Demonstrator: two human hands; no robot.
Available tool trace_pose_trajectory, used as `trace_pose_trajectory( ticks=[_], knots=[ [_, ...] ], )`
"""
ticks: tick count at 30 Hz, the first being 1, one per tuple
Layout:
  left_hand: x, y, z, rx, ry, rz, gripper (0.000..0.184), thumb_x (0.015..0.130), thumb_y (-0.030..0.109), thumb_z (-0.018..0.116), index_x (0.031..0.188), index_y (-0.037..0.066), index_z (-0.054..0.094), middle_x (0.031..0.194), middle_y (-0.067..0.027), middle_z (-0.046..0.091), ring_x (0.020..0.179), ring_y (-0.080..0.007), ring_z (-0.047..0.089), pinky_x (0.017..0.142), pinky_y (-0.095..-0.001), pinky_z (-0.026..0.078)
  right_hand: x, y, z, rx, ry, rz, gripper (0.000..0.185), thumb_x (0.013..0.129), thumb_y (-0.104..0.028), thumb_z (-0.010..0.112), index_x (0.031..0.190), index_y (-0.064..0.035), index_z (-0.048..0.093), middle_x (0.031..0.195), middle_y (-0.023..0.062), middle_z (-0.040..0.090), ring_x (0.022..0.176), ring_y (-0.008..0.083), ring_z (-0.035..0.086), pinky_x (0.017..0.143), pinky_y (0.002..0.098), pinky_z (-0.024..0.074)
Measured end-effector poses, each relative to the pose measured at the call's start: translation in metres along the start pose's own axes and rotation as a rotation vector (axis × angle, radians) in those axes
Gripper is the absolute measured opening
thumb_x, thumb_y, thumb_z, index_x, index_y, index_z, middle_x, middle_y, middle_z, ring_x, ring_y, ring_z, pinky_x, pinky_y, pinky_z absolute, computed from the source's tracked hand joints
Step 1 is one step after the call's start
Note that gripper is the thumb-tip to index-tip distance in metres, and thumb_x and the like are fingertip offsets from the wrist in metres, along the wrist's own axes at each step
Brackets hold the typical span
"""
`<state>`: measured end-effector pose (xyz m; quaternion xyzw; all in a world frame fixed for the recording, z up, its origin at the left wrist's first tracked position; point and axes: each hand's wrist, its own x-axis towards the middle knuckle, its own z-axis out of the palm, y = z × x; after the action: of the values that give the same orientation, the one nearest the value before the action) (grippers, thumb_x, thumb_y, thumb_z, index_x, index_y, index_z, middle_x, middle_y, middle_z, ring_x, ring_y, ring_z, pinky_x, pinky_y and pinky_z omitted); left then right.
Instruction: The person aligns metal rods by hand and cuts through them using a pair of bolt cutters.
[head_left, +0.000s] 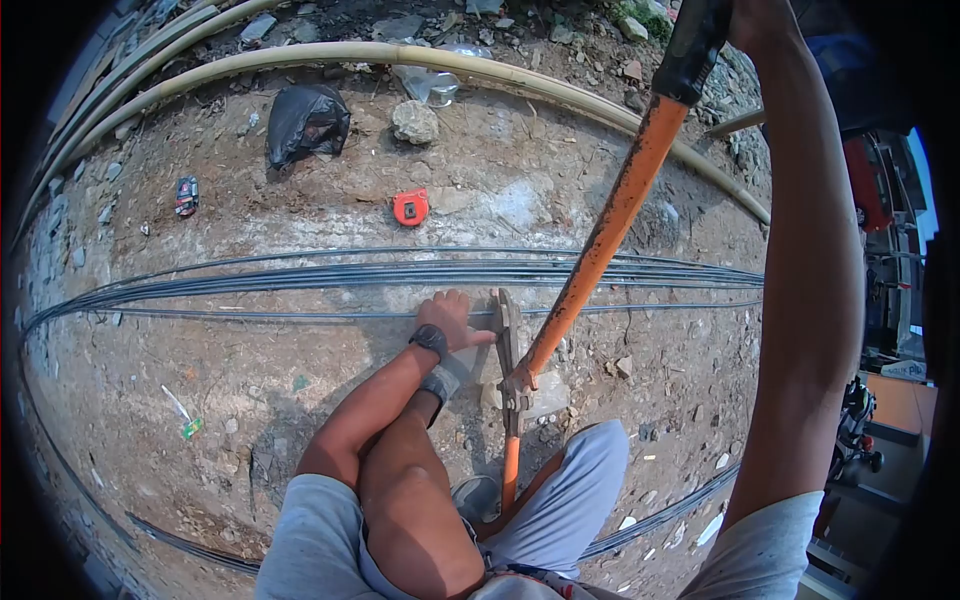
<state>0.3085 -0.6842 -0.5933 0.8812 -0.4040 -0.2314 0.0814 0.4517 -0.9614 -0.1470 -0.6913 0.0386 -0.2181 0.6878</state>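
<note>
My left hand [450, 320] is down at the nearest of the long thin steel rods [390, 272], its fingers closed over that rod just left of the cutter jaws. A dark watch is on that wrist. My right hand [750, 22], partly cut off at the top edge, grips the black end of one orange handle [610, 225] of a long bolt cutter. The cutter's worn metal jaws [506, 325] point away from me and stand at the same rod. Its other orange handle [511, 470] runs down toward the ground between my legs.
Beyond the rods lie a red tape measure [410, 207], a stone [415, 122], a black plastic bag [308, 124] and a small packet [186, 196]. Bamboo poles [380, 53] cross behind them. More rods [190, 543] pass near my feet. A motorcycle [857, 425] stands at the right.
</note>
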Motion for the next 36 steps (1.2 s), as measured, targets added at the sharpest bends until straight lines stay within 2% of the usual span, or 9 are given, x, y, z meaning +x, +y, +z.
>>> trace_pose_trajectory(
  ticks=[2,8,12,19,21,25,27,31,36],
  knots=[
    [0.002,0.001,0.003,0.002,-0.010,-0.001,0.088,0.071,0.083,0.057,0.108,0.003,0.065,0.103,-0.0141,0.066,0.096,-0.0291,0.066,0.079,-0.0404,0.055,0.006,0.008,-0.008,-0.046,0.092,-0.104,0.030,0.095,-0.034,0.065,0.096,-0.0071,0.052,0.071,-0.0013,0.050,0.056,0.0073,0.052,0.051,0.0226,0.0487],
    [0.002,-0.003,0.014,-0.009,0.049,0.019,0.086,0.071,0.082,0.057,0.105,0.003,0.067,0.100,-0.0145,0.066,0.094,-0.0309,0.066,0.079,-0.0427,0.053,-0.013,-0.053,-0.026,-0.593,0.085,-0.283,0.090,0.091,-0.064,0.051,0.158,-0.0267,0.004,0.164,0.0160,-0.003,0.149,0.0356,0.017,0.117,0.0524,0.0259],
    [0.003,-0.002,0.015,-0.006,0.090,0.046,0.083,0.073,0.080,0.057,0.103,0.003,0.068,0.099,-0.0156,0.066,0.092,-0.0317,0.066,0.079,-0.0438,0.051,-0.091,-0.125,-0.035,-0.532,0.011,-0.350,0.067,0.091,-0.056,0.055,0.140,-0.0212,0.026,0.137,0.0121,0.020,0.125,0.0313,0.033,0.104,0.0495,0.0344],
    [0.002,0.002,0.014,0.026,0.069,0.056,0.083,0.075,0.080,0.055,0.103,0.003,0.068,0.104,-0.0153,0.066,0.094,-0.0326,0.066,0.084,-0.0448,0.048,-0.302,-0.227,-0.033,-0.045,-0.071,-0.384,0.036,0.090,-0.043,0.062,0.108,-0.0116,0.064,0.090,0.0053,0.060,0.083,0.0237,0.059,0.081,0.0444,0.0491],
    [-0.001,0.010,0.001,0.109,0.005,0.056,0.080,0.079,0.078,0.054,0.110,0.005,0.066,0.108,-0.0131,0.067,0.096,-0.0292,0.066,0.086,-0.0423,0.047,-0.346,-0.224,-0.031,0.026,0.057,-0.485,0.035,0.089,-0.039,0.066,0.106,-0.0102,0.058,0.084,0.0045,0.058,0.075,0.0210,0.059,0.074,0.0400,0.0507],
    [-0.001,0.020,0.003,0.188,-0.055,0.038,0.082,0.082,0.077,0.050,0.116,0.004,0.064,0.112,-0.0160,0.065,0.101,-0.0310,0.065,0.091,-0.0458,0.046,-0.443,-0.215,-0.014,0.093,0.329,-0.793,0.040,0.086,-0.032,0.074,0.101,-0.0075,0.046,0.071,0.0030,0.055,0.058,0.0155,0.060,0.060,0.0311,0.0539],
    [-0.007,0.031,-0.009,0.206,-0.073,0.040,0.078,0.084,0.073,0.052,0.116,0.003,0.064,0.113,-0.0170,0.065,0.103,-0.0322,0.065,0.093,-0.0465,0.044,-0.452,-0.221,-0.008,0.044,0.279,-0.757,0.040,0.090,-0.031,0.070,0.102,-0.0083,0.040,0.066,0.0028,0.053,0.051,0.0150,0.057,0.055,0.0324,0.0528],
    [-0.010,0.038,-0.007,0.259,-0.107,-0.005,0.075,0.085,0.070,0.052,0.116,0.003,0.064,0.117,-0.0184,0.064,0.107,-0.0326,0.065,0.095,-0.0465,0.043,-0.447,-0.255,-0.005,-0.019,-0.012,-0.474,0.019,0.091,-0.015,0.064,0.091,-0.0067,0.048,0.062,0.0079,0.059,0.050,0.0162,0.062,0.050,0.0307,0.0566],
    [-0.007,0.033,0.005,0.300,-0.060,0.018,0.073,0.087,0.069,0.051,0.115,0.003,0.064,0.117,-0.0179,0.065,0.107,-0.0319,0.065,0.093,-0.0461,0.045,-0.433,-0.335,-0.034,0.102,-0.177,-0.429,0.015,0.091,-0.006,0.059,0.078,-0.0051,0.052,0.058,0.0100,0.059,0.047,0.0195,0.062,0.044,0.0328,0.0575]
  ],
)
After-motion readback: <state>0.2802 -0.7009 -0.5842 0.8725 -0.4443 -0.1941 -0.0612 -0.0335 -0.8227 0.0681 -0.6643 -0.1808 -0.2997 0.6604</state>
